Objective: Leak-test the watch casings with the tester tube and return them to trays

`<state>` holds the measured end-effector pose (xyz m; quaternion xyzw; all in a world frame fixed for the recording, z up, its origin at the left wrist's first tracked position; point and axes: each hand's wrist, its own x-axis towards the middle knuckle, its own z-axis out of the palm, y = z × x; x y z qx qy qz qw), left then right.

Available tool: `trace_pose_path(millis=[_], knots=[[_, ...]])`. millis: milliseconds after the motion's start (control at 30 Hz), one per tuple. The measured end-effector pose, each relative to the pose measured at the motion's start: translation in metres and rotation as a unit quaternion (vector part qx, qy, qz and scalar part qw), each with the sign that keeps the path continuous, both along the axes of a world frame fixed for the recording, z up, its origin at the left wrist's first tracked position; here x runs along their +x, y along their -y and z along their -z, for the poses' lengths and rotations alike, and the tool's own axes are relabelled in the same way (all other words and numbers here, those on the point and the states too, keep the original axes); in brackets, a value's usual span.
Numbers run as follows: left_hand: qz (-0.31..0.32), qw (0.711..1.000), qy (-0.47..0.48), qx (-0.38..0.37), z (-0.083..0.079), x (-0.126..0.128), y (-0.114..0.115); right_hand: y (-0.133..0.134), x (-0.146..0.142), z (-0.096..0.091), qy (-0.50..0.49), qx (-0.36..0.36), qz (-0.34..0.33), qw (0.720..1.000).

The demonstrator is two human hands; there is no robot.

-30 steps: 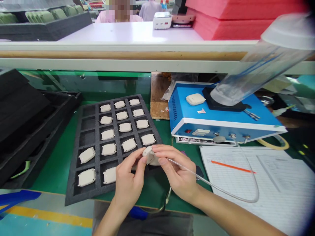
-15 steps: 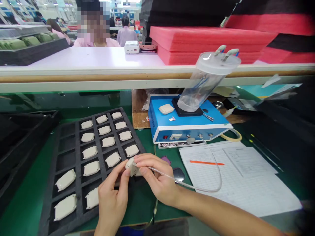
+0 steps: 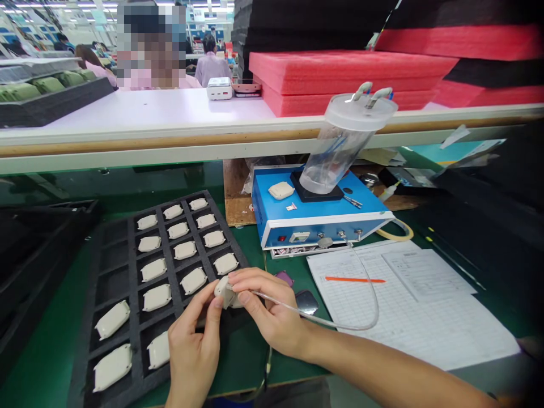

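Observation:
Between the thumb and fingers of my left hand point(image 3: 193, 340) is a small cream plastic housing point(image 3: 222, 289), tilted up on edge. My right hand point(image 3: 272, 311) pinches the end of a clear thin tube point(image 3: 327, 322) against the housing's right side. The tube's tip is hidden by my fingers, so I cannot tell whether it is inserted. From there the tube loops to the front of a blue control box point(image 3: 272, 218). Under and beside my hands lies a black foam tray point(image 3: 135, 317), with several matching cream housings in its compartments; some left compartments are bare.
A clear cylinder point(image 3: 335, 156) and another cream housing point(image 3: 281, 190) stand on the blue box. Papers point(image 3: 361, 306) with an orange stick point(image 3: 355, 279) lie at right. A dark oval object point(image 3: 306, 302) sits near my right hand. Red foam blocks point(image 3: 340, 73) fill the shelf above.
The view has shifted slightly, tilting up. Both hands stay at the housing with the tube end against it; only slight finger movement shows.

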<state>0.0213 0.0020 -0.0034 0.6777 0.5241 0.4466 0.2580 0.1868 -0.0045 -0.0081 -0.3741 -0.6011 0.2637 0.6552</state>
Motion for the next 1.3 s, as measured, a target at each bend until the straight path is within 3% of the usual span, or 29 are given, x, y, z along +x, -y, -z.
trace_pose_path(millis=[1300], knots=[[-0.001, 1.0, 0.019, -0.007, -0.0025, 0.0011, 0.0014, 0.0021, 0.0006, -0.0002, 0.018, -0.012, -0.004, 1.0]])
